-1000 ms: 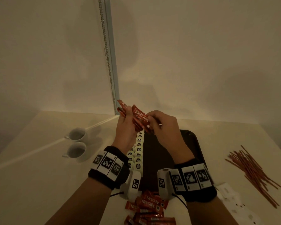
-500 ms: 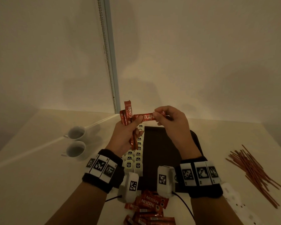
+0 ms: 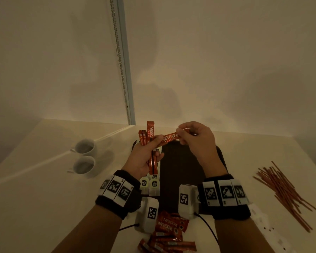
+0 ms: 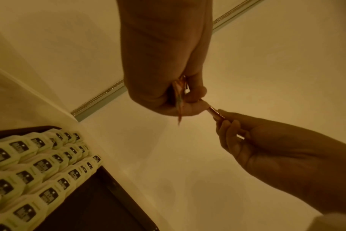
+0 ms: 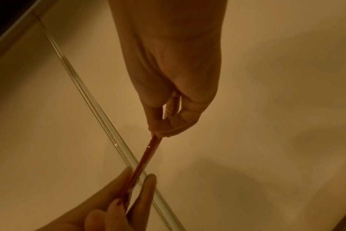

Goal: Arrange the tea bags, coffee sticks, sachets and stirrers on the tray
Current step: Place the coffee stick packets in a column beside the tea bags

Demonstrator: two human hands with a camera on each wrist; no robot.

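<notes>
Coffee sticks (image 3: pixel 169 232), red and loose, lie heaped on the table (image 3: pixel 35 207) at six o'clock, nearest the person, just short of the dark tray (image 3: pixel 179 161). Rows of pale tea bags (image 3: pixel 150 185) fill the tray's left side. Above it, at twelve o'clock, the left hand (image 3: pixel 144 157) clamps an upright bundle of sticks (image 3: pixel 150 132), while the right hand (image 3: pixel 195 139) pinches one end of a single level stick (image 3: pixel 170 138) whose other end meets the left thumb. Stirrers (image 3: pixel 283 190) lie fanned on the table at three o'clock, well apart from the tray. Two white cups (image 3: pixel 84 157) stand at ten o'clock.
</notes>
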